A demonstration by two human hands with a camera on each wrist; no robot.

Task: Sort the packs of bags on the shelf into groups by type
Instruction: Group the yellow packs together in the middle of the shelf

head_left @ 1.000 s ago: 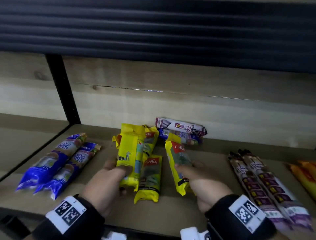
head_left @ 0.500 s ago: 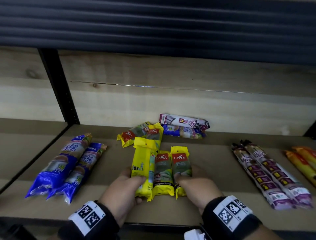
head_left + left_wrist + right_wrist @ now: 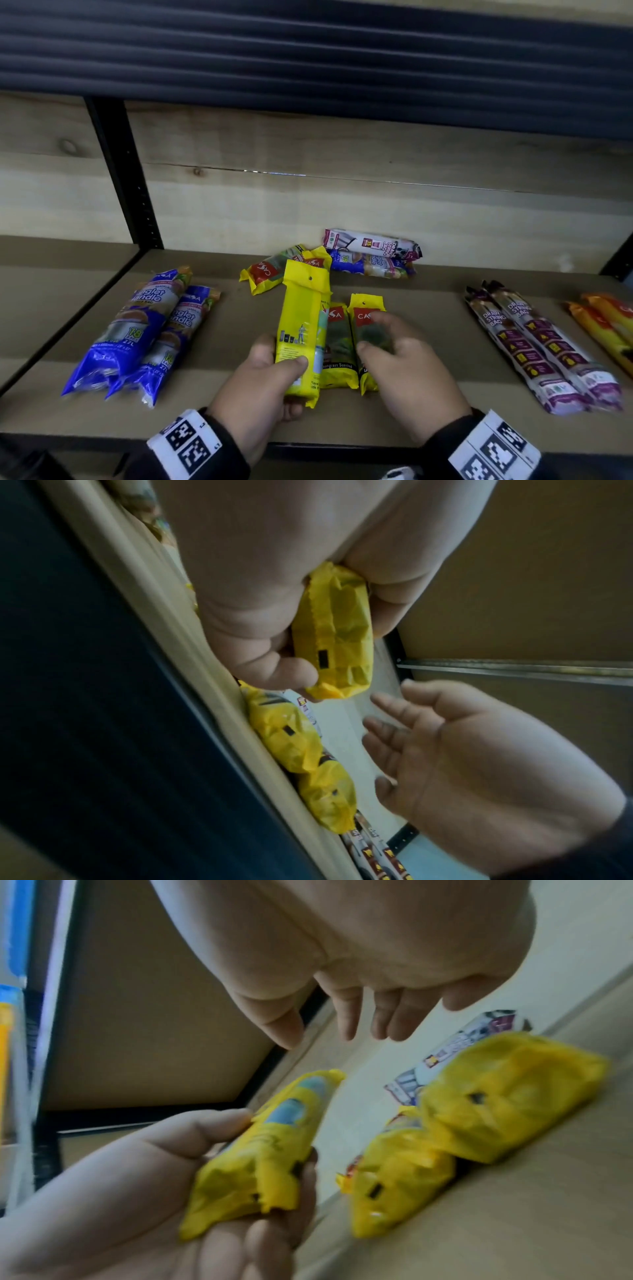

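Note:
My left hand [image 3: 274,377] grips a yellow pack [image 3: 301,329] by its lower end and holds it upright above the shelf; the left wrist view shows my fingers curled round that yellow pack [image 3: 335,631]. Two more yellow packs [image 3: 339,346] lie side by side just to its right. My right hand [image 3: 373,332] hovers over the right one [image 3: 368,308] with its fingers spread and holds nothing. Further back lie two other yellow packs [image 3: 270,270], a white drawstring pack [image 3: 371,243] and a blue pack [image 3: 370,267].
Two blue packs [image 3: 137,325] lie at the left of the shelf board [image 3: 428,342]. Two purple drawstring packs [image 3: 534,346] and some orange packs [image 3: 606,325] lie at the right. A black upright post [image 3: 130,178] stands at the back left, against the wooden back wall.
My right hand laid its yellow pack down beside the other one, let go and lifted off with fingers spread. My left hand kept hold of its pack and drew it nearer.

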